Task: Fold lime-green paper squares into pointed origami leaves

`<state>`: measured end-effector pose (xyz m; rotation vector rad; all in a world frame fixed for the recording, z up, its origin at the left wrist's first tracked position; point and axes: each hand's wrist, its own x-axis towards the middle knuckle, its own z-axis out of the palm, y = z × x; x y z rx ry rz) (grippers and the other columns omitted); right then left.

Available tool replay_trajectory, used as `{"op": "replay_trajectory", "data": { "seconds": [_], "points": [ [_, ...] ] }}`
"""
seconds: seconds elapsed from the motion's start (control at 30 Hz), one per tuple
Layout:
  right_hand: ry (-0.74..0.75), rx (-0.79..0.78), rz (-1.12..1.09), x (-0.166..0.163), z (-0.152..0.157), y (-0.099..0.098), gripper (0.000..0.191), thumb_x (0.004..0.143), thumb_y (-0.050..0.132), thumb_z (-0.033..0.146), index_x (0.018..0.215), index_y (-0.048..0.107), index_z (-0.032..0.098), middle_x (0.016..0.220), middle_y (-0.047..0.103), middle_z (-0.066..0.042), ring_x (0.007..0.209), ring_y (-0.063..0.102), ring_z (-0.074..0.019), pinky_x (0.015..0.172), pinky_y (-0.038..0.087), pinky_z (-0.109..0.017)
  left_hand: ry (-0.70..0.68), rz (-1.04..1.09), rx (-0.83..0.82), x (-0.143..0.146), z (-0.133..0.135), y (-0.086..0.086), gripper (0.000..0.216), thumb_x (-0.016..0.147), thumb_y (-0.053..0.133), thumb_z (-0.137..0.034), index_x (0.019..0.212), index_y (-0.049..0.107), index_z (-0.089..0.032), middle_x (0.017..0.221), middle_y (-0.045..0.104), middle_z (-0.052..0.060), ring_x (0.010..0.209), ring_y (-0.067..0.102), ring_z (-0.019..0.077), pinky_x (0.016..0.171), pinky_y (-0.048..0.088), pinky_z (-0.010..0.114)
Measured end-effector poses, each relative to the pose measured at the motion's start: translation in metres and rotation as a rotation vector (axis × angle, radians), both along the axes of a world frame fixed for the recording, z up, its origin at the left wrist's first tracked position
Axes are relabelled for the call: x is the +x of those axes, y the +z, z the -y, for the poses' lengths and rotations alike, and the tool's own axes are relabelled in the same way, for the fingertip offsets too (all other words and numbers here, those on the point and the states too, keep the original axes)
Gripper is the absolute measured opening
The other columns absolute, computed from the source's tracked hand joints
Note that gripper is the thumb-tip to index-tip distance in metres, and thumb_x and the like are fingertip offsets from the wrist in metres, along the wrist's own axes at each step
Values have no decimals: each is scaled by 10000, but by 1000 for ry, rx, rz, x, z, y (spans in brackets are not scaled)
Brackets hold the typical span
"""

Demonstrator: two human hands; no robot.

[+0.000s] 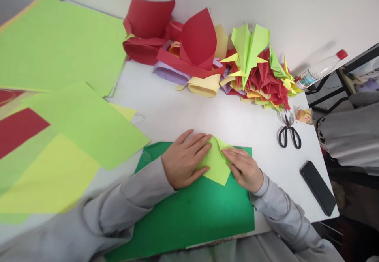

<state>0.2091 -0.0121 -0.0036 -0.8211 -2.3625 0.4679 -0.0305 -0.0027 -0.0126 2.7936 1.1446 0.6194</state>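
Note:
A light green sheet of paper, partly folded, lies on a dark green sheet at the table's near edge. My left hand rests flat over the paper's left side, fingers stretched out and a little apart. At the paper's right side, my right hand pinches a raised flap between thumb and fingers. Part of the folded paper is hidden beneath both hands.
Large light green sheets and a yellow sheet cover the left side. Rolled red paper and a pile of folded paper planes stand along the wall. Scissors, a black phone-like object and a bottle are on the right.

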Motion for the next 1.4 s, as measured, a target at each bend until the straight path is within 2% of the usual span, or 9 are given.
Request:
{"op": "replay_trajectory", "data": {
  "seconds": [0.1,0.2,0.3,0.4,0.53,0.73,0.9,1.03,1.4],
  "points": [
    [-105,-17,85,1,1,0,510,907,480,161,1402,358,168,1311,554,-147,1235,499,-236,998,466,-445,6,11,-10,-1,-2,0,557,876,411,-445,1235,565,-48,1312,557,194,1174,493,357,1047,264,588],
    [-288,-28,121,1,3,0,547,875,566,290,1374,380,162,1224,598,-143,1142,537,-263,946,472,-462,11,10,-27,-3,-4,-1,614,864,416,-471,1290,519,-43,1315,556,185,1174,490,364,1056,231,603],
    [-454,-13,127,1,5,1,505,814,646,385,1236,506,146,1079,613,-142,1031,554,-277,877,481,-465,9,14,-38,-4,-4,-2,621,852,424,-474,1305,513,-59,1314,557,182,1176,488,364,1068,215,597],
    [-507,15,129,0,7,2,341,792,668,379,1036,597,152,998,597,-129,966,556,-271,826,485,-457,9,14,-33,-3,-4,-1,604,852,424,-464,1299,521,-70,1318,553,180,1181,487,358,1077,203,590],
    [-366,63,111,-4,10,5,113,872,560,214,963,619,181,986,651,-103,950,587,-231,814,495,-413,65,-8,-10,2,-4,1,548,876,419,-455,1264,555,-91,1271,589,167,1153,513,338,1073,233,565],
    [-179,202,171,-4,10,2,303,883,503,74,1160,604,140,1160,656,-138,1059,600,-233,845,515,-391,116,-45,29,8,-3,1,544,894,409,-449,1227,571,-51,1226,602,189,1133,524,343,1046,281,562],
    [-42,267,289,-2,9,3,311,915,465,69,1193,601,98,1233,623,-154,1197,535,-270,912,508,-431,135,-59,38,8,-3,1,537,887,404,-448,1244,567,-81,1207,604,187,1126,522,340,1049,283,559],
    [-3,294,357,-4,10,6,301,934,429,70,1178,605,66,1253,610,-159,1227,514,-287,926,519,-447,137,-66,38,9,-3,2,524,885,418,-433,1254,559,-89,1204,604,182,1118,523,340,1050,276,570],
    [50,260,372,-4,10,3,313,949,408,89,1200,595,103,1281,594,-139,1286,467,-240,998,508,-425,141,-90,20,12,-2,5,518,870,434,-410,1264,558,-98,1210,592,191,1110,518,352,1027,294,581]
  ]
}}
